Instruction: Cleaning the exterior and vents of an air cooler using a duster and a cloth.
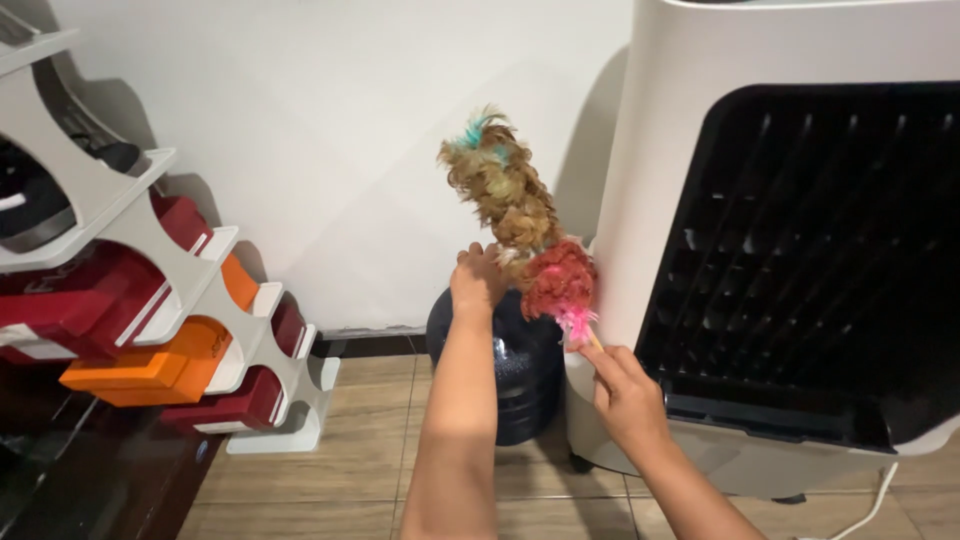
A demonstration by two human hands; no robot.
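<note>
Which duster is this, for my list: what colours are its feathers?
Head view: the feather duster is mostly brown, teal at the tip, red and pink near the handle.

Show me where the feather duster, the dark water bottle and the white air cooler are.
feather duster (515, 215): head view, brown feathers.
water bottle (525, 370): head view, dark blue side.
air cooler (660, 150): head view, white left panel.

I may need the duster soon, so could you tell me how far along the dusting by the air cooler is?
Nothing looks finished. In hand: the right hand holds the feather duster against the white air cooler, and the left hand rests on the dark water jug. The cooler's black grille is untouched.
</note>
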